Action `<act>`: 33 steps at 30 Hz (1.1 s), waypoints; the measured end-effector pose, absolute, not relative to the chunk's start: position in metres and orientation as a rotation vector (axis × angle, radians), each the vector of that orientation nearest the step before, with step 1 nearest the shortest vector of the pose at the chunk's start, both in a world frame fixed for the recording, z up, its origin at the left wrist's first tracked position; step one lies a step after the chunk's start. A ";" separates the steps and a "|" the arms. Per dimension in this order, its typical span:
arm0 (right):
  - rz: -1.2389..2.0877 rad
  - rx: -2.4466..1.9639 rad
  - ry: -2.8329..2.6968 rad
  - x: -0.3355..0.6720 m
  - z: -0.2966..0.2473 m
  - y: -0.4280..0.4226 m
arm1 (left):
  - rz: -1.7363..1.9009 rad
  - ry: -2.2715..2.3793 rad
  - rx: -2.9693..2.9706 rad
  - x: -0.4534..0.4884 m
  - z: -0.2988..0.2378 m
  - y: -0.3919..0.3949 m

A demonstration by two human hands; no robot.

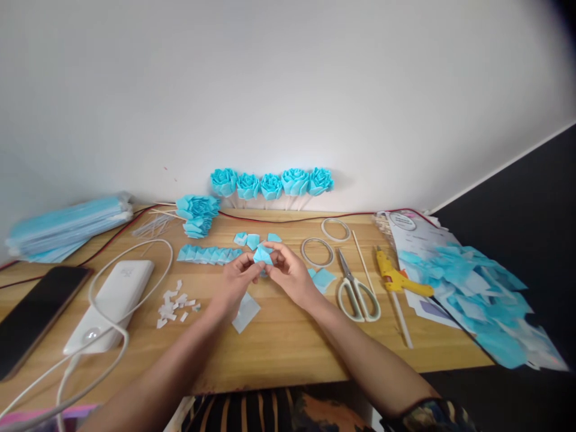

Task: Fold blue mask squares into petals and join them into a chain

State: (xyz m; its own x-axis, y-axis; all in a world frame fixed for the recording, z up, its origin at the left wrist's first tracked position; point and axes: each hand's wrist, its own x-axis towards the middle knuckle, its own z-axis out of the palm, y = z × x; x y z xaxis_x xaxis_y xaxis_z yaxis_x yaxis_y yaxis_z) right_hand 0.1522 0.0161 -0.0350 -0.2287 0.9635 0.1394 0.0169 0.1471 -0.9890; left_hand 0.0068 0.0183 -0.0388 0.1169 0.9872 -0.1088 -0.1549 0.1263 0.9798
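Note:
Between both hands, over the middle of the table, is a small folded blue petal piece [263, 255]. My left hand [239, 277] pinches its left side, fingers curled in. From the right, my right hand [287, 269] grips the same piece with thumb and fingers. Just beyond lie a few loose folded blue pieces [253, 241]. A row of overlapping folded petals [204, 255] lies to the left of my left hand. A pale square sheet [246, 312] rests below the hands, and blue squares [323, 280] lie right of my right hand.
Scissors [357, 291], tape rolls [317, 252] and a yellow glue gun [396, 277] lie right, before a heap of blue sheets [477, 294]. Blue flowers [271, 186] lean on the wall. White scraps [173, 307], a power bank [112, 303] with cable and a phone [40, 312] lie left.

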 end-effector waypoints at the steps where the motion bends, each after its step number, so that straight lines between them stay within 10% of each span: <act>1: 1.245 -1.011 -1.474 0.152 -0.036 0.016 | 1.110 1.082 1.063 0.006 -0.039 0.018; 18: 0.651 -1.162 -1.345 0.250 0.044 0.015 | 1.176 1.055 1.002 -0.002 -0.044 0.021; 33: 0.567 -1.457 -2.208 0.301 -0.019 0.027 | 1.063 0.975 1.198 0.002 -0.039 0.015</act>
State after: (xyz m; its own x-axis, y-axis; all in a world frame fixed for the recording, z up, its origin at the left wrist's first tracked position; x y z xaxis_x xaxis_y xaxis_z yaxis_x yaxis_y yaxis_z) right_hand 0.3014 0.0274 -0.0187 -0.3535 0.9264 0.1297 0.7495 0.3635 -0.5532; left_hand 0.0018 0.0150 -0.0393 0.2311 0.9726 -0.0254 -0.1093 0.0519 0.9927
